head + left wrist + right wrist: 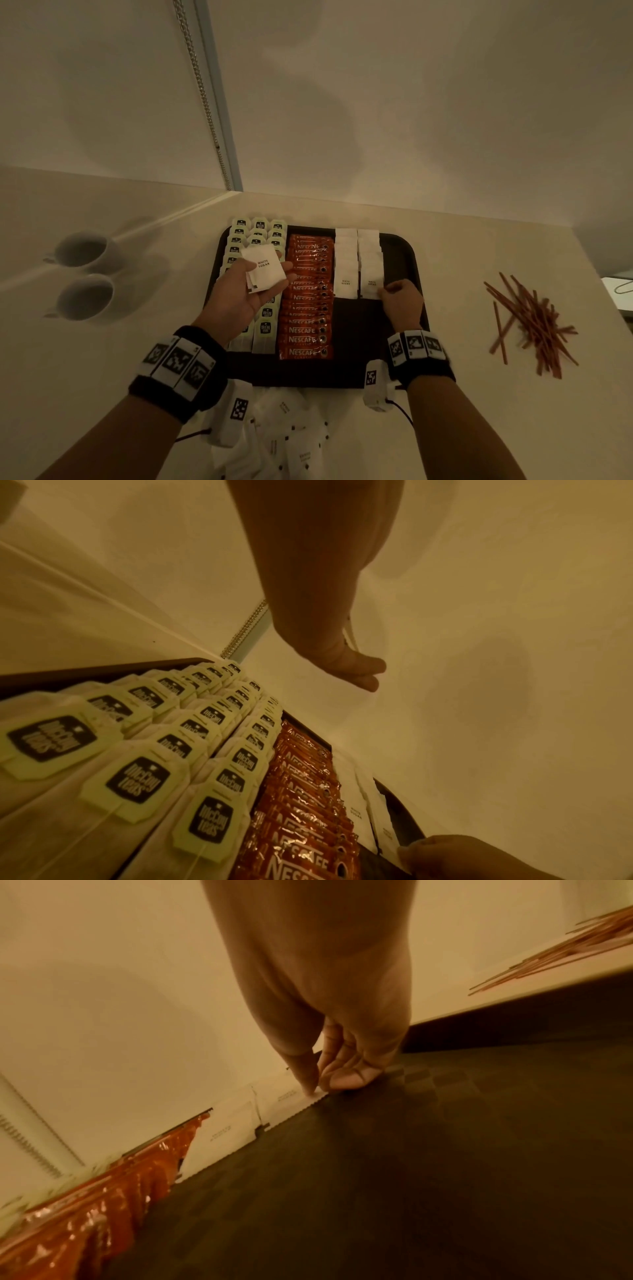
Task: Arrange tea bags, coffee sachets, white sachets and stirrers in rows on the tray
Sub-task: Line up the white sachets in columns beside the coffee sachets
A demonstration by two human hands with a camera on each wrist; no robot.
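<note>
The tray sits in front of me on the counter, dark and mostly filled from the left: three rows of tea bags, then the orange coffee sachets, then two rows of white sachets that stop about halfway down. The stirrers lie in a loose heap on the counter, well apart from the tray on its right, and more white sachets are scattered at the near edge below my wrists.

I judge the step in hand to be extending the right-hand white row toward me. To do it well I should lay each sachet so it overlaps the one before by the same margin, edges square with the neighbouring row — and keep the last one pinned while the next goes down.

My left hand is palm up over the tea bags, fingers loosely curled, thumb holding a small stack of white sugar sachets against them. My right hand rests on the bare tray floor, fingers curled, thumb and fingertips pinching the near corner of the last sachet in the right row — it lies flat on the tray.
</note>
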